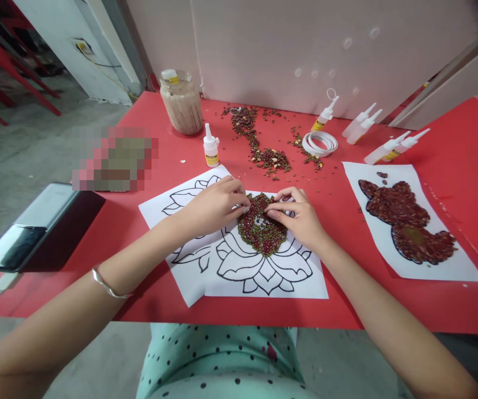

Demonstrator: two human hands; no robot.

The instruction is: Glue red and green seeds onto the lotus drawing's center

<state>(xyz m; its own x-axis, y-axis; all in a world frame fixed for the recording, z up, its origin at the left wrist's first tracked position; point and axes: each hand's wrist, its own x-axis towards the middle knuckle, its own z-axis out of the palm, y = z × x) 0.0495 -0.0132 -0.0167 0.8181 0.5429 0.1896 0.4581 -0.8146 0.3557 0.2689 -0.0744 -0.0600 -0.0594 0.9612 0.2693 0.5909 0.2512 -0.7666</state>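
Note:
White paper [239, 285] with a black-line lotus drawing lies in front of me, on top of a second sheet with flower and leaf outlines [155, 205]. Red and green beans [263, 241] cover the flower's middle, around a small whitish spot [259, 221]. At the left edge of the beans, my left hand [219, 202] is closed, its fingertips bunched together. My right hand [299, 215] reaches in from the right, thumb and forefinger pinched over the beans. Whatever either hand holds is too small or hidden to make out.
Loose beans [270, 159] lie scattered behind the paper. Near them stand a glue bottle [211, 148], a jar [181, 105] and a tape roll [319, 145], with several more bottles further right. A finished-looking bean picture [407, 213] lies right; a phone [26, 227] leans left.

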